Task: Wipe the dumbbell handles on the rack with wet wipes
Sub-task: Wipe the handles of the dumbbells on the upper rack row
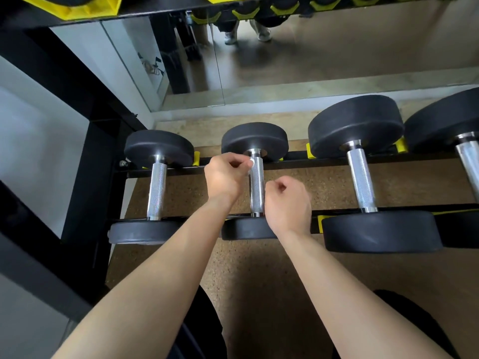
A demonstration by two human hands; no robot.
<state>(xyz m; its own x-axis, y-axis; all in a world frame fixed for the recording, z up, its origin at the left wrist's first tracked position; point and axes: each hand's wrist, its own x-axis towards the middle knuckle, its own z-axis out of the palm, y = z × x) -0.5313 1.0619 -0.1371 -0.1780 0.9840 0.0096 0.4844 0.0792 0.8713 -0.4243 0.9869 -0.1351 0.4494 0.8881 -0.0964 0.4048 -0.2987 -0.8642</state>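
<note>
Floor here is that brown speckled cork-looking stuff (272, 268), running right up to the back wall. A big mirror (350, 55) starts low on that wall, made of panels with a vertical seam (218, 63), and a pale strip (285, 101) runs along under it. In the reflection you can see wood-tone flooring and a pair of light sneakers (247, 35) near the top. Plain white wall (39, 130) on the left side. Dark trouser legs (208, 330) poke in at the bottom edge.
</note>
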